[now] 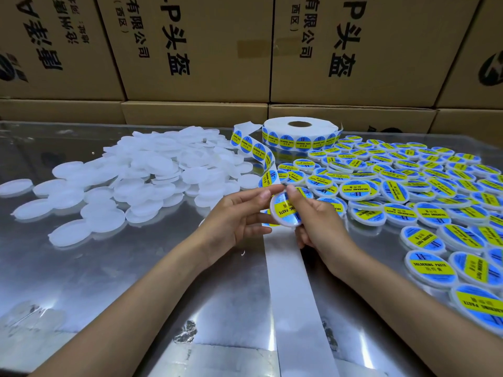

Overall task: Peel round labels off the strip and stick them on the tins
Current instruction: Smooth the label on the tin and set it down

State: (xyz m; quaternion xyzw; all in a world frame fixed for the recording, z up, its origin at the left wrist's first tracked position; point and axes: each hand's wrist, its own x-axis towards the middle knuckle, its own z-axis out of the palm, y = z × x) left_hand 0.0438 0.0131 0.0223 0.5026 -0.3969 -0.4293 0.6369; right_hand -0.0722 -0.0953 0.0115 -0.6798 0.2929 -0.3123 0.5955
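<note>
Both hands pinch one tin (285,212) over the counter (109,268): left hand (234,216) at 9 o'clock, right hand (318,221) at 3 o'clock, its thumb on the label (283,208).

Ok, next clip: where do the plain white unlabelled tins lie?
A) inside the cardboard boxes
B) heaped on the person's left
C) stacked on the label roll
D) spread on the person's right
B: the unlabelled tins form a white heap left of the strip; the labelled tins spread to its right.

"SOLDERING PASTE" on labelled tins (429,266), "头盔" on cartons (190,47)
</note>
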